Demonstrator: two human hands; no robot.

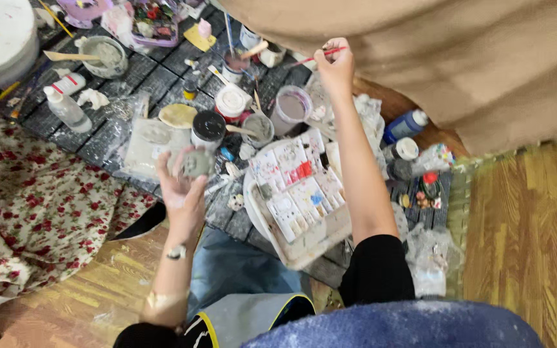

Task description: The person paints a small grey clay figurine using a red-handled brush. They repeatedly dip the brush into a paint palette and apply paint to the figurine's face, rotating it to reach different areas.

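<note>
While left fingers [174,169] clasp a grey lump [196,164], right fingers [330,58] pinch a brush [320,57]; bowl [106,57] holds grey paste.

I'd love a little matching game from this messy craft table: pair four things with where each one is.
1. thin red-handled paintbrush
2. small grey clay lump
3. white paint palette tray
4. grey bowl with wooden stick

a. held in the left hand
b. between the two forearms
c. held in the right hand
d. far left of the dark tabletop

Pairs: 1-c, 2-a, 3-b, 4-d
</note>
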